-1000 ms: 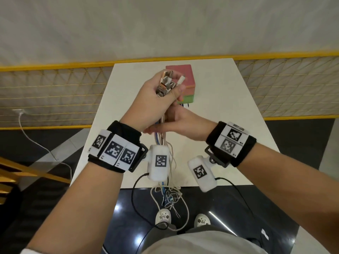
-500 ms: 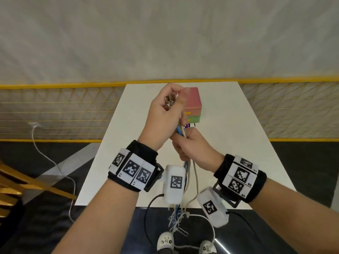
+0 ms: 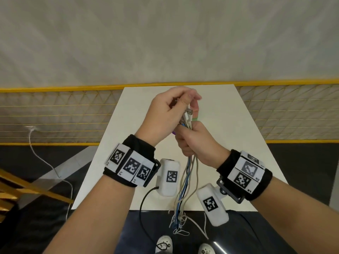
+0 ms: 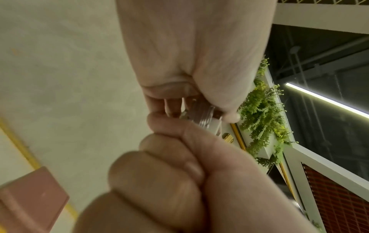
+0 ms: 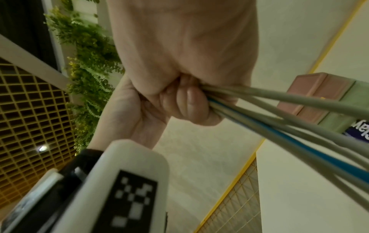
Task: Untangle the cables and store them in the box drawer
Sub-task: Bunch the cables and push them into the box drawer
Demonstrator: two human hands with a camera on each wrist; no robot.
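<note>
**Inspector:** Presently, the cables (image 3: 187, 180) are held as one bundle above the white table (image 3: 238, 143). The right hand (image 3: 197, 142) is fisted around the bundle just below the plugs; the left hand (image 3: 168, 114) has its thumb and fingertips curled onto the plug ends (image 3: 188, 115) directly above that fist.

**Assistant:** How will they handle?

**Inspector:** Light and limp, by my judgement. Thin round cords, smooth-jacketed, mostly grey-white with one blue. They hang slack below the fist, past the table's near edge, and end in a knotted snarl (image 3: 178, 224) above the dark floor. The jackets look slick enough to slide through a loose fist, which should suit stripping one cord out of the rest.

**Assistant:** Where to take hold?

**Inspector:** At the plugs. They are rigid, with metal tips and hard white housings, and give the only firm purchase. Pulling by the cord risks tightening the snarl.

**Assistant:** And the box?

**Inspector:** The box (image 5: 319, 97) stands on the table beyond the hands, largely hidden in the head view. It is hard-sided and squared, with pink over green tiers. Whether a drawer is open, I cannot tell.
</note>
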